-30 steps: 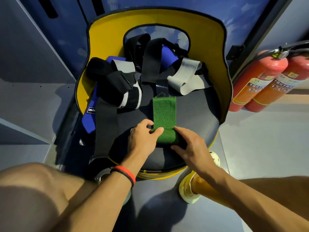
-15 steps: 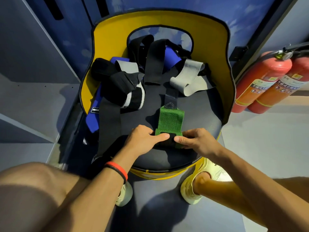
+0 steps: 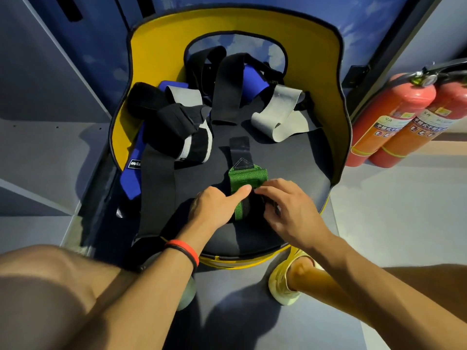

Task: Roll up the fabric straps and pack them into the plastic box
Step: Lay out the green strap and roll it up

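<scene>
between the hands (image 3: pixel 214 208) (image 3: pixel 290 210) — green strap (image 3: pixel 247 178), partly rolled

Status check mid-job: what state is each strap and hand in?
green strap: mostly rolled, short flat end remaining.
left hand: grips the roll, thumb on top.
right hand: pinches the roll.
grey strap: loose, unrolled.
black straps: loose, unrolled.
blue strap: loose, hanging off chair seat.
</scene>
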The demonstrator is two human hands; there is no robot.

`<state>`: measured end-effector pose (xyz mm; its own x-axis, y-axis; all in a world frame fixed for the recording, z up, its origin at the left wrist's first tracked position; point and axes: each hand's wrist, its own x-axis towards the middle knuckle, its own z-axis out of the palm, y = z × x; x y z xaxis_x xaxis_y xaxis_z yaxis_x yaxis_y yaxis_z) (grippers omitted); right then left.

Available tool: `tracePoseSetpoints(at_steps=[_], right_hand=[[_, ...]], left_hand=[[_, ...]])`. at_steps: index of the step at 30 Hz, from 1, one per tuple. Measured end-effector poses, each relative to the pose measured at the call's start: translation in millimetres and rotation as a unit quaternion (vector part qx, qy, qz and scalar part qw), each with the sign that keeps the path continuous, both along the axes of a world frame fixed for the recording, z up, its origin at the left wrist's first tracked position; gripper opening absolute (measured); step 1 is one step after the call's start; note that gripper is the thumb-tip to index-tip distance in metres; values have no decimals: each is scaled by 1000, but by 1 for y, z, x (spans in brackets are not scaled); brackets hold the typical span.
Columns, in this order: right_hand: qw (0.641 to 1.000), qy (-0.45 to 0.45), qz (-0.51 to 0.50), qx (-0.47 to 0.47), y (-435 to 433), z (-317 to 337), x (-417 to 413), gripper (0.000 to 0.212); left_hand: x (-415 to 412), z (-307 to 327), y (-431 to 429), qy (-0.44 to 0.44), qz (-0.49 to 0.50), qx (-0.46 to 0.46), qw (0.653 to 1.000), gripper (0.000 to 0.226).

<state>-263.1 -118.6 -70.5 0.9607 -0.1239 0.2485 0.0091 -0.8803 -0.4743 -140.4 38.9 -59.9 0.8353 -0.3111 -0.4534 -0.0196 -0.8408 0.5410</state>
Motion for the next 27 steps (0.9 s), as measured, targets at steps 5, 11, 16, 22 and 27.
tracePoseSetpoints(at_steps=[5,11,16,22,27], right_hand=[[992,70,17,-108,-3,-5,0,76],[995,60,46,-64,-5,-1,2,76],[994,87,57,-38,-7,1,1,77],[989,119,86,-24,-13,7,5,76],[989,125,82,-6,-16,7,5,76]], left_hand=[[10,6,0,-26,10,9,1000,85],[36,9,-8,168,144,-202,954,60],[34,1,-17,158,206,-301,918,14],[43,9,-24,193,234,-379,874,10],[41,11,-29,133,175,-383,897,8]])
